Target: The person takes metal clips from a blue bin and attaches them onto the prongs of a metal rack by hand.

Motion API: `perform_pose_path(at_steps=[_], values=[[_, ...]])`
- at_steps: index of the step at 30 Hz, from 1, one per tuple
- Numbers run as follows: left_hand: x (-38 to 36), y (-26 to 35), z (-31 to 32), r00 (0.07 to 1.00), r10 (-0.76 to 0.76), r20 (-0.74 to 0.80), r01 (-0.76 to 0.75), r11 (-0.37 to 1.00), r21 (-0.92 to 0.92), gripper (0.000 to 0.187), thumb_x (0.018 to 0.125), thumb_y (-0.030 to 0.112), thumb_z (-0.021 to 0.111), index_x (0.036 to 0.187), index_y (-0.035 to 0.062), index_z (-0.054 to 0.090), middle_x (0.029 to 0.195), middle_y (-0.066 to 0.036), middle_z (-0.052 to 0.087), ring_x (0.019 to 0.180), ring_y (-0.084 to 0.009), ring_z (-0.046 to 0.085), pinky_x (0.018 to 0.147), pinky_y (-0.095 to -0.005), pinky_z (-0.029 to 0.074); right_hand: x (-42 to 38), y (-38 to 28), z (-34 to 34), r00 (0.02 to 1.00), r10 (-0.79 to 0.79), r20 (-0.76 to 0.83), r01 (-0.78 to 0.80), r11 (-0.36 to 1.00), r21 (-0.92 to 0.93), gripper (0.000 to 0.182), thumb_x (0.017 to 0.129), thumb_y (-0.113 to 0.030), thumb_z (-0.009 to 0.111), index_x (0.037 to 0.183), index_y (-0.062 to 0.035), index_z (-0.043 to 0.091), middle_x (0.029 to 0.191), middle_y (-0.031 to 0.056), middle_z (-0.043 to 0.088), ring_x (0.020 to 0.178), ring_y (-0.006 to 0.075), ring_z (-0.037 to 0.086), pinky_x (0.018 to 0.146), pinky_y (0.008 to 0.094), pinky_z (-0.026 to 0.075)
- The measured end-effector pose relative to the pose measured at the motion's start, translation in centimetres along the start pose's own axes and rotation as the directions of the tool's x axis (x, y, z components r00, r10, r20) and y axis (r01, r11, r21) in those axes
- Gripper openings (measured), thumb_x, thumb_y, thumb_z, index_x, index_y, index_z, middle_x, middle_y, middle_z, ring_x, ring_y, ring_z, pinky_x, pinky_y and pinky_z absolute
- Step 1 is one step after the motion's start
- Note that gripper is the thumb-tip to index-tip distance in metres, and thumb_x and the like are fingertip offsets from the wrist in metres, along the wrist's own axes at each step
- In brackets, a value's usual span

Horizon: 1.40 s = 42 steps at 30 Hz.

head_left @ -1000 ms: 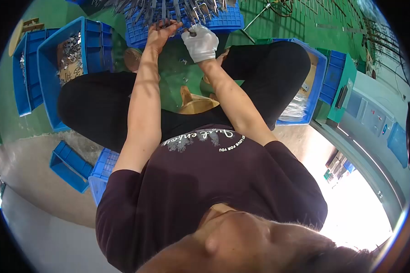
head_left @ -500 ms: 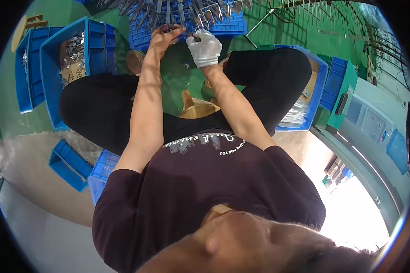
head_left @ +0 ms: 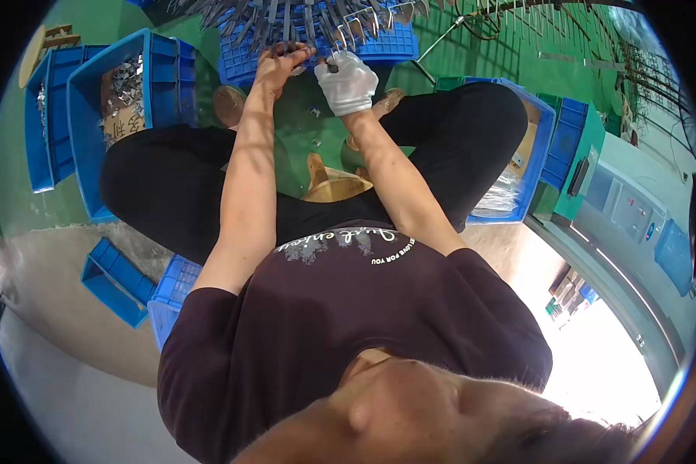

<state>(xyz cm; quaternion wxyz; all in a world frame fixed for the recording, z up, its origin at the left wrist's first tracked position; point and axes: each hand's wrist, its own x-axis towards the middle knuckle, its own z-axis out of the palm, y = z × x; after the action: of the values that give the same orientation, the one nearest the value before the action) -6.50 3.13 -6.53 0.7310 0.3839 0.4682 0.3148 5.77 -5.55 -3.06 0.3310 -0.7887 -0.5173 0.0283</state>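
Head camera, read as a dial with twelve at the top edge: from where I'm standing, both hands reach up to a bristling cluster of metal strips. Its strips fan outward, with many of the near ones running roughly twelve to six, their lower ends towards the fingers. The bare left hand lies just below them, its fingers bent and drawn towards one o'clock, thumb and forefinger close together. A small piece may sit at those tips, though I can't tell from here.

The gloved right hand is at about four o'clock from the left one, near but apart. It is the nearer of the two to the bent wire hooks, which lie just past its fingertips towards twelve; whether they touch, I can't make out. Its fingers look curled in, not spread, around a dark patch at the glove; what they grip, if anything, is too small to tell.

Behind the cluster stands a blue crate. Over towards ten o'clock, a blue tub carries metal scraps.
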Motion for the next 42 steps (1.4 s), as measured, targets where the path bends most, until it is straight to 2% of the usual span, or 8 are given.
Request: perform_pose_path(at_steps=[3, 6, 9, 19, 21, 24, 30, 42], values=[[0.3, -0.3, -0.1, 1.000, 0.002, -0.017, -0.002, 1.000, 0.018, 0.013, 0.072, 0.010, 0.080, 0.081, 0.0034, 0.072, 0.079, 0.003, 0.059, 0.080, -0.0118, 0.057, 0.075, -0.0277, 0.045, 0.0, 0.1, 0.1, 1.000, -0.004, 0.010, 0.005, 1.000, -0.026, 0.016, 0.071, -0.026, 0.072, 0.070, -0.0097, 0.069, 0.074, 0.0089, 0.068, 0.063, 0.0286, 0.066, 0.059, 0.0370, 0.053], [0.0, 0.0, 0.2, 0.999, 0.016, -0.039, -0.016, 1.000, 0.017, 0.017, 0.075, 0.004, 0.077, 0.086, 0.0031, 0.065, 0.083, 0.001, 0.063, 0.078, -0.0138, 0.063, 0.072, -0.0283, 0.052, 0.0, 0.3, 0.2, 1.000, -0.006, 0.000, 0.006, 1.000, -0.014, 0.016, 0.072, -0.026, 0.071, 0.070, -0.0099, 0.069, 0.074, 0.0092, 0.068, 0.063, 0.0284, 0.066, 0.059, 0.0368, 0.053], [-0.4, 0.7, 0.5, 0.998, -0.029, -0.051, 0.029, 0.999, 0.012, 0.017, 0.074, 0.004, 0.079, 0.084, 0.0040, 0.065, 0.082, 0.001, 0.063, 0.076, -0.0129, 0.062, 0.072, -0.0286, 0.052, -0.1, 0.2, 0.3, 1.000, -0.004, -0.012, 0.004, 1.000, -0.011, 0.016, 0.071, -0.025, 0.071, 0.069, -0.0101, 0.069, 0.073, 0.0092, 0.068, 0.063, 0.0281, 0.066, 0.058, 0.0364, 0.053], [-0.1, 0.3, 0.4, 1.000, 0.015, -0.025, -0.015, 1.000, 0.004, 0.016, 0.074, 0.007, 0.078, 0.084, 0.0042, 0.067, 0.082, -0.001, 0.065, 0.077, -0.0137, 0.062, 0.070, -0.0292, 0.052, 0.0, 0.4, 0.2, 0.997, -0.066, -0.028, 0.065, 0.997, -0.038, 0.016, 0.071, -0.026, 0.072, 0.068, -0.0105, 0.068, 0.071, 0.0088, 0.067, 0.061, 0.0278, 0.066, 0.057, 0.0361, 0.054], [-0.4, 0.7, 0.4, 0.999, -0.038, -0.038, 0.041, 0.997, 0.071, 0.017, 0.073, 0.015, 0.080, 0.084, 0.0059, 0.070, 0.083, -0.001, 0.067, 0.082, -0.0123, 0.063, 0.070, -0.0283, 0.051, 0.0, 0.4, 0.3, 0.999, -0.045, -0.020, 0.044, 0.999, -0.029, 0.016, 0.071, -0.025, 0.071, 0.068, -0.0105, 0.068, 0.071, 0.0089, 0.067, 0.062, 0.0281, 0.066, 0.057, 0.0365, 0.053], [-0.2, 0.2, 0.3, 1.000, -0.002, -0.023, 0.004, 0.999, 0.054, 0.017, 0.074, 0.016, 0.080, 0.085, 0.0063, 0.071, 0.086, -0.001, 0.068, 0.084, -0.0131, 0.064, 0.070, -0.0294, 0.052, 0.0, 0.3, 0.3, 1.000, 0.003, -0.011, -0.003, 1.000, 0.014, 0.016, 0.072, -0.026, 0.070, 0.068, -0.0102, 0.068, 0.073, 0.0092, 0.067, 0.063, 0.0289, 0.066, 0.058, 0.0372, 0.053], [-0.2, 0.3, 0.2, 0.999, 0.027, -0.025, -0.025, 0.995, 0.094, 0.017, 0.073, 0.014, 0.080, 0.085, 0.0053, 0.071, 0.086, 0.000, 0.067, 0.080, -0.0122, 0.061, 0.071, -0.0270, 0.048, 0.1, 0.0, 0.1, 0.998, 0.057, 0.013, -0.057, 0.998, 0.027, 0.017, 0.072, -0.026, 0.069, 0.071, -0.0088, 0.068, 0.075, 0.0099, 0.067, 0.066, 0.0304, 0.065, 0.061, 0.0386, 0.053], [0.1, -0.1, 0.2, 0.999, 0.007, -0.036, -0.006, 1.000, 0.014, 0.011, 0.073, 0.009, 0.079, 0.080, 0.0048, 0.071, 0.077, 0.003, 0.061, 0.074, -0.0101, 0.057, 0.070, -0.0257, 0.046, 0.0, -0.4, 0.3, 0.993, 0.121, 0.010, -0.121, 0.991, 0.064, 0.017, 0.071, -0.024, 0.068, 0.072, -0.0068, 0.069, 0.072, 0.0120, 0.067, 0.067, 0.0322, 0.065, 0.063, 0.0385, 0.053]])
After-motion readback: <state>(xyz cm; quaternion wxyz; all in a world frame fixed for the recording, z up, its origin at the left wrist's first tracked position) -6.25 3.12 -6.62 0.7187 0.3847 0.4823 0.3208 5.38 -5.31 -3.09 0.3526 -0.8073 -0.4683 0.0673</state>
